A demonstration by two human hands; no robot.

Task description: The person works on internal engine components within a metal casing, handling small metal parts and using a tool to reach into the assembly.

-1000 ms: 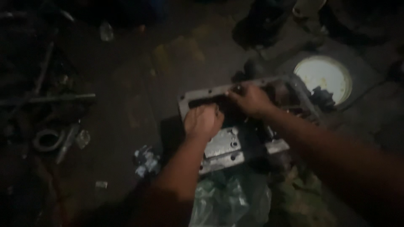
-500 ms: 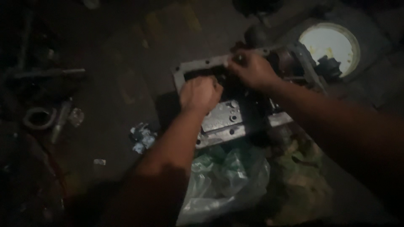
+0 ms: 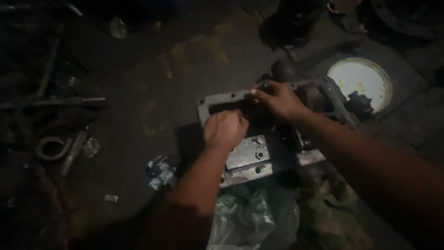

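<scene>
A grey metal housing (image 3: 245, 155) with a flat bolted plate lies on the dark floor. My left hand (image 3: 225, 129) is curled into a fist over the housing's open middle; what it grips is hidden. My right hand (image 3: 276, 98) rests on the housing's far rim, fingers pinched on a small dark part there. Both forearms reach in from the bottom and the right.
A round white basin (image 3: 360, 81) sits right of the housing with a dark gear-like part (image 3: 359, 103) at its edge. Crumpled plastic (image 3: 252, 220) lies below the housing. A metal ring (image 3: 50, 147), rods (image 3: 69, 102) and small scraps (image 3: 160, 172) lie at left.
The view has shifted slightly; both hands stay on the housing, the right hand's fingers working at the far rim.
</scene>
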